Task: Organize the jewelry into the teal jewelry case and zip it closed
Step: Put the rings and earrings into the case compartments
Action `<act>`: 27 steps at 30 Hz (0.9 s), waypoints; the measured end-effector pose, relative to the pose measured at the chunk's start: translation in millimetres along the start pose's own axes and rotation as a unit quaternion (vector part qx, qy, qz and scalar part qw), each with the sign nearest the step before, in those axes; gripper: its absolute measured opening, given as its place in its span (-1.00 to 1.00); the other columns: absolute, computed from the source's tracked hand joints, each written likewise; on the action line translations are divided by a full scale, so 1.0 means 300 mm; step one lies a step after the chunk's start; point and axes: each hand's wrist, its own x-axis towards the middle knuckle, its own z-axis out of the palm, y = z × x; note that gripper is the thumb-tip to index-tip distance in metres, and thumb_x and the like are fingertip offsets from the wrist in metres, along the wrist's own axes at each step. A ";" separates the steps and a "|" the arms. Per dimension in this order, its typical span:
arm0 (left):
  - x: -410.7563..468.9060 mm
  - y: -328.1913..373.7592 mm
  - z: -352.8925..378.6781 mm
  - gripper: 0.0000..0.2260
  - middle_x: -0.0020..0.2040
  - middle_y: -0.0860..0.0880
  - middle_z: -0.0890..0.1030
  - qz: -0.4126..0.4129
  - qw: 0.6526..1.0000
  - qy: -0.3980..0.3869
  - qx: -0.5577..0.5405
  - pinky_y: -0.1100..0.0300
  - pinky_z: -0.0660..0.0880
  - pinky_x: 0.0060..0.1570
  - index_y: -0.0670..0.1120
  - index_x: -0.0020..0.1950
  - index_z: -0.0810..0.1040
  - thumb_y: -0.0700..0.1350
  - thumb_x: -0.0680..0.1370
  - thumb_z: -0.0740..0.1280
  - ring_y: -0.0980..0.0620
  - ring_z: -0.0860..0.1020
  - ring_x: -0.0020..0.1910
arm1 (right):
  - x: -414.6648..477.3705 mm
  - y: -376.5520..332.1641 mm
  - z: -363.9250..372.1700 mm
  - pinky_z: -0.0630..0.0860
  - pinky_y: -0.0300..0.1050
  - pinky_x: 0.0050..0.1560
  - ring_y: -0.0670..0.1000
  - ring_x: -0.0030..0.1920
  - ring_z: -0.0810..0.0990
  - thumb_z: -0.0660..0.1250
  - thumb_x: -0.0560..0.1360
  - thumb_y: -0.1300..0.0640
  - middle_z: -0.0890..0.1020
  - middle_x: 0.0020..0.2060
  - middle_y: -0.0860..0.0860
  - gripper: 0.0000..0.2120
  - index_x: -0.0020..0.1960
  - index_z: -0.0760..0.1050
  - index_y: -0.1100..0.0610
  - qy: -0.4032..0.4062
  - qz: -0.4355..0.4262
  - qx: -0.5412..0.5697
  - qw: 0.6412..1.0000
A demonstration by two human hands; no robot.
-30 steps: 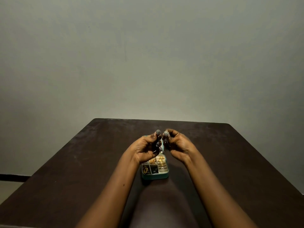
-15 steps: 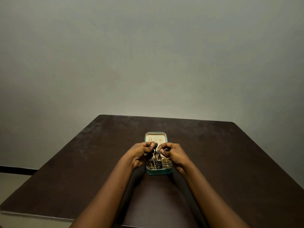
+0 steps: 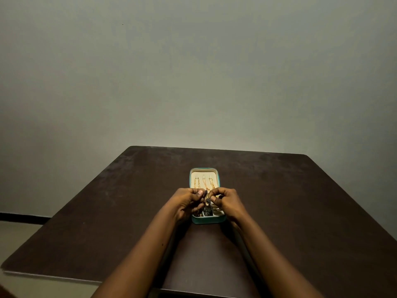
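**Teal jewelry case: open on the surface, hands lowered over it**

The teal jewelry case [image 3: 204, 220] is lying open near the middle of the dark brown surface [image 3: 290, 201], its lid [image 3: 204, 170] folded flat away from the person. A second ago both hands were lifted above the case, each showing a small sparkly round piece at the fingertips. Half a second ago they were already coming down. Now they are sitting lower still, right over the tray half, hiding most of its compartments.

The left hand [image 3: 186, 202] is pinching a dark beaded jewelry piece [image 3: 205, 193] between thumb and forefinger; a dark cluster is hanging down from it toward the tray, and whether it is touching the tray cannot be told. The right hand [image 3: 227, 201] is curled with fingertips pressed together just beside the left thumb; what its grip is closing on is too small to make out.

Materials: the case is a rounded rectangle with a smooth teal shell and a cream, soft-looking lining. Thin gold chains [image 3: 204, 184] are lying in strands along the lid's inside. The tray's near edge is showing cream dividers with small dark and gold bits between them. The surface is matte, faintly scuffed, with rounded corners. Behind it, a plain grey wall [image 3: 193, 72].
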 end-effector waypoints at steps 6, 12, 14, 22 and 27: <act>0.010 -0.005 0.009 -0.83 -0.39 -0.10 0.54 0.016 0.997 0.025 0.065 0.35 0.52 -0.52 -0.25 -0.21 0.50 -0.38 0.55 0.22 0.16 0.55 -0.53 | 0.025 0.033 0.000 0.51 -0.17 -0.10 0.01 -0.04 0.52 0.32 0.43 0.42 0.56 -0.15 0.06 -0.63 -0.40 0.49 0.01 0.044 -0.034 -0.129 0.990; 0.020 -0.013 -0.004 -0.86 -0.44 -0.12 0.56 0.054 0.981 0.042 0.182 0.36 0.49 -0.55 -0.28 -0.26 0.53 -0.37 0.50 0.32 0.17 0.53 -0.60 | 0.041 0.076 0.013 0.50 -0.09 0.10 -0.06 -0.04 0.45 0.45 0.36 0.33 0.40 -0.16 -0.04 -0.90 -0.16 0.66 0.17 0.100 -0.026 -0.227 0.968; 0.025 -0.012 -0.007 -0.91 -0.47 -0.12 0.57 0.058 0.969 0.055 0.233 0.32 0.49 -0.53 -0.33 -0.22 0.57 -0.35 0.48 0.37 0.14 0.51 -0.60 | 0.039 0.080 0.016 0.43 -0.22 0.01 -0.08 -0.04 0.42 0.45 0.36 0.31 0.39 -0.10 -0.02 -0.88 -0.11 0.67 0.19 0.102 -0.029 -0.238 0.965; 0.030 -0.003 -0.020 -0.92 -0.13 -0.14 0.68 0.089 0.910 0.105 0.391 0.07 0.62 -0.04 -0.21 -0.12 0.68 -0.25 0.42 0.45 -0.02 0.66 -0.14 | 0.026 0.076 0.032 0.52 -0.09 0.07 -0.05 -0.06 0.45 0.47 0.30 0.35 0.43 -0.08 0.01 -0.85 -0.14 0.68 0.24 0.096 -0.001 -0.239 0.966; 0.025 -0.004 -0.025 -0.97 -0.10 -0.10 0.69 0.096 0.902 0.101 0.409 0.04 0.61 0.01 -0.12 -0.16 0.68 -0.21 0.42 0.47 0.00 0.66 -0.07 | 0.022 0.074 0.023 0.55 0.02 0.07 0.07 -0.02 0.55 0.43 0.32 0.39 0.44 -0.09 0.00 -0.88 -0.18 0.67 0.24 0.116 0.010 -0.219 0.969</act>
